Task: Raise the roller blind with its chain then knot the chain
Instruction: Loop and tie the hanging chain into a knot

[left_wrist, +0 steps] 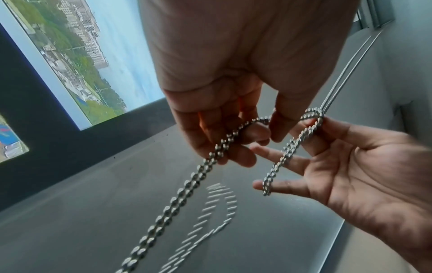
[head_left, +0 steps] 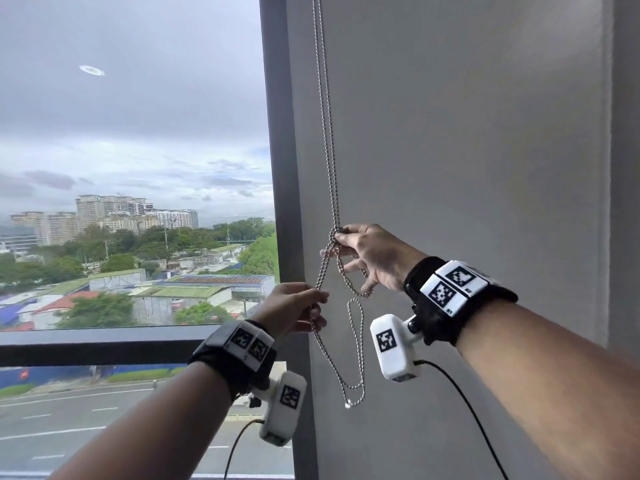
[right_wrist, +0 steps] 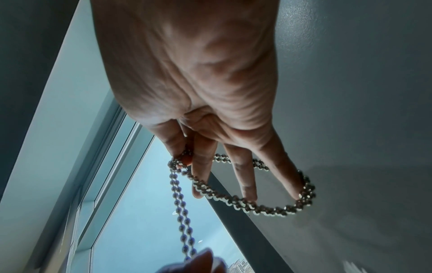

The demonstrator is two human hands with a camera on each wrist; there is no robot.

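While both hands (head_left: 294, 308) pinch it, chain (head_left: 325, 265) loops between.

Chain (head_left: 327, 140): shiny metal beads. Wall (head_left: 467, 133): matt grey.

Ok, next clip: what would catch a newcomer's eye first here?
The metal bead chain hanging down the grey wall beside the window, doubled. The right hand pinches it and holds a loop spread over its fingers, while the left hand grips the strands lower down; the city view fills the left.
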